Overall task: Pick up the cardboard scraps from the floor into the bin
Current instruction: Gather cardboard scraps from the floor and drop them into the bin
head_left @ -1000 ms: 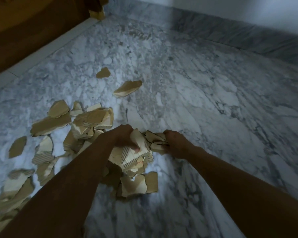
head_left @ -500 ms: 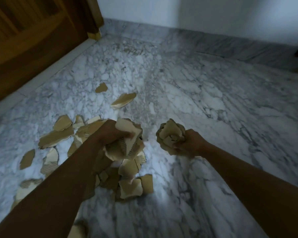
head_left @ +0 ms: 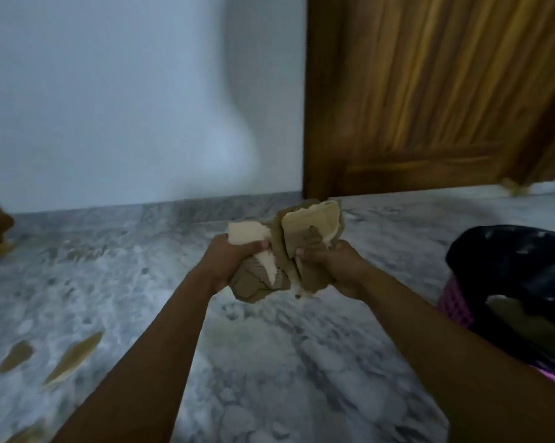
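Cardboard scraps [head_left: 285,251] in two hands [head_left: 234,262] [head_left: 336,268] near one bin [head_left: 454,306].

No text, label, brand, number or sign can be read here, not on the cardboard scraps [head_left: 305,247], the bin [head_left: 455,305] or the wooden door [head_left: 429,91].

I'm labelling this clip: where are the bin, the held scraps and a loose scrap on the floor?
bin [head_left: 454,306]: head view, on its pink mesh wall.
held scraps [head_left: 305,233]: head view, on the bundle's pale top piece.
loose scrap [head_left: 73,359]: head view, on its middle.
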